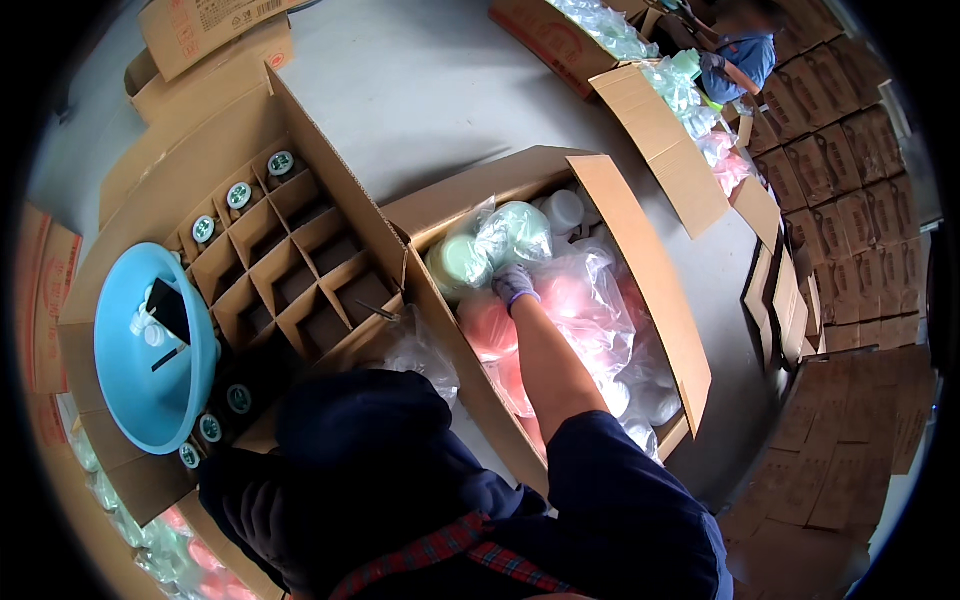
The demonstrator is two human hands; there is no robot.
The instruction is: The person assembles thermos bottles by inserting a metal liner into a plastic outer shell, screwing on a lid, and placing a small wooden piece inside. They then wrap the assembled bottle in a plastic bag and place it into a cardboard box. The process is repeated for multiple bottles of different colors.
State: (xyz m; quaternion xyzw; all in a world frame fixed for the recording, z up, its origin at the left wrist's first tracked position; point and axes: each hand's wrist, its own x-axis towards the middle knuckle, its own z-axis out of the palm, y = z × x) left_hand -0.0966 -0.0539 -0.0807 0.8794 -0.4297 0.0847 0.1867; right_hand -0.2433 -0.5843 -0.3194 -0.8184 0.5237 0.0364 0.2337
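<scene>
My right hand (pixel 515 286), in a light purple glove, reaches into an open cardboard box (pixel 648 300). Its fingers are curled at the edge of a clear plastic bag (pixel 488 238) around pale green containers (pixel 520 232). Pink bagged containers (pixel 570 295) lie just beside the hand, and white ones (pixel 563 210) sit deeper in the box. Dark sleeves and my body cover the lower middle, and my left hand does not show. On the left, a divided carton (pixel 330 165) holds several jars with green-and-white lids (pixel 240 196) in some of its cells.
A blue basin (pixel 205 400) with a black object and small white pieces rests over the divided carton's left side. Another person (pixel 745 65) works at far right beside more boxes of bagged containers. Stacked cartons (pixel 850 215) line the right. Grey floor (pixel 410 80) lies beyond the boxes.
</scene>
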